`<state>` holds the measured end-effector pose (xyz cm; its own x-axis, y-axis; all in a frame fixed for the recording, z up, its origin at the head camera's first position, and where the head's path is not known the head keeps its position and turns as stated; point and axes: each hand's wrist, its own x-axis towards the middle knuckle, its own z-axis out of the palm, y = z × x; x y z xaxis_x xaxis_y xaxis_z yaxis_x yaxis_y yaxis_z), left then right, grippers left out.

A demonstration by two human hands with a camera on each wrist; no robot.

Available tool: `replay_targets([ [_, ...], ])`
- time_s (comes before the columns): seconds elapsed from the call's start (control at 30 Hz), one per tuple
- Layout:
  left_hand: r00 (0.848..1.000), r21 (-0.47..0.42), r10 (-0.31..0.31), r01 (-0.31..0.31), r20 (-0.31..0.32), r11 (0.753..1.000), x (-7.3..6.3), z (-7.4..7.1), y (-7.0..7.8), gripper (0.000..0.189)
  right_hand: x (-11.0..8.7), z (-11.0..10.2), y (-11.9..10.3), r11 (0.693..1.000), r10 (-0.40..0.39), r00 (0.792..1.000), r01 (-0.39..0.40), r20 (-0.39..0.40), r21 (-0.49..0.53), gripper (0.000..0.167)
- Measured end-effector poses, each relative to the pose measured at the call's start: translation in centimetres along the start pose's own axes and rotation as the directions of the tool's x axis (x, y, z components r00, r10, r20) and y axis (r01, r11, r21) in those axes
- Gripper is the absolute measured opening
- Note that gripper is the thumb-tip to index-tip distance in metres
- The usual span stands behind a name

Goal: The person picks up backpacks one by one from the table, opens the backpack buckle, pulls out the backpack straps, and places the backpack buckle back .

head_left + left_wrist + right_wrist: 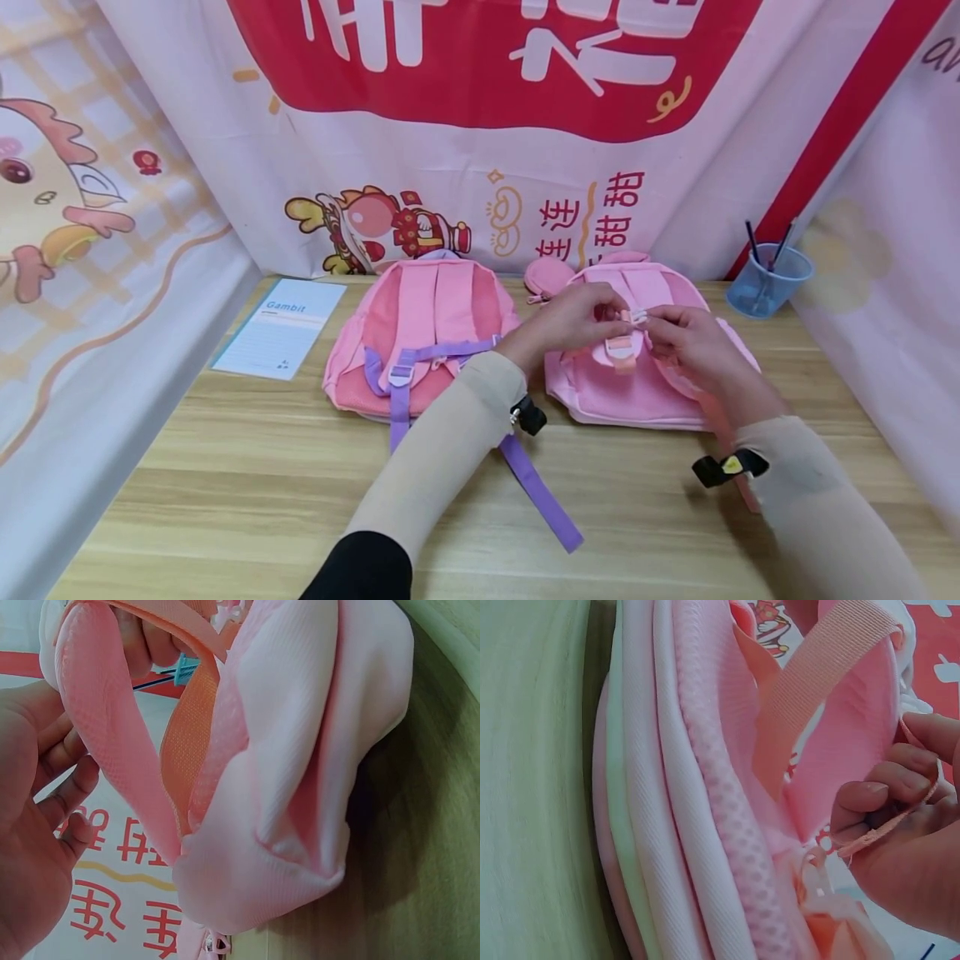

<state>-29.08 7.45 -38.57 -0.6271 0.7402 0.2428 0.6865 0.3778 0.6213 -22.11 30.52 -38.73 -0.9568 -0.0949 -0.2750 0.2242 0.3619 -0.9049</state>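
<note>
On the right lies a pink backpack (622, 400), its shoulder straps facing up. Over those straps both hands meet at a small white buckle (636, 317) on a peach chest strap. My left hand (581, 315) pinches the buckle from the left; in the left wrist view its lower fingers (71, 795) curl loosely beside a padded shoulder strap (112, 712). From the other side my right hand (690, 346) pinches at the buckle too. A thin peach webbing end (889, 825) runs through its curled fingers in the right wrist view. Fingers partly hide the buckle.
A second pink backpack (435, 283) with purple straps lies to the left, one strap end (540, 492) trailing forward. Further left is a notebook (281, 329). A blue pen cup (772, 283) stands at the back right. A round pink pouch (549, 275) sits behind the left hand.
</note>
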Motion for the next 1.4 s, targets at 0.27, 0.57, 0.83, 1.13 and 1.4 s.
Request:
replay_targets([
  [0.27,0.999,-0.018,-0.037,0.037,-0.017,0.999,-0.1,-0.1,0.0,0.02,-1.1,-1.7,0.4,0.999,0.025,0.999,-0.026,0.031,0.03,0.041],
  [0.57,0.999,-0.064,-0.054,0.054,0.006,0.996,-0.2,0.0,0.0,0.019,-0.9,-1.1,0.4,0.978,0.028,0.999,-0.034,0.032,0.204,0.015],
  [0.83,0.999,-0.076,-0.008,0.01,0.033,0.997,0.0,0.1,-0.2,0.011,-0.6,-0.6,-0.1,0.978,0.045,0.998,-0.054,0.051,0.199,0.017],
  [1.13,0.998,-0.069,-0.004,0.009,0.061,0.998,0.2,0.1,0.0,0.012,-0.4,-0.4,-0.2,0.938,-0.005,0.995,-0.032,0.104,0.344,0.025],
  [1.4,0.997,-0.022,-0.012,0.014,0.081,1.0,0.4,0.1,0.2,0.013,-0.6,-0.5,-0.2,0.946,0.049,0.993,-0.081,0.108,0.313,0.024],
])
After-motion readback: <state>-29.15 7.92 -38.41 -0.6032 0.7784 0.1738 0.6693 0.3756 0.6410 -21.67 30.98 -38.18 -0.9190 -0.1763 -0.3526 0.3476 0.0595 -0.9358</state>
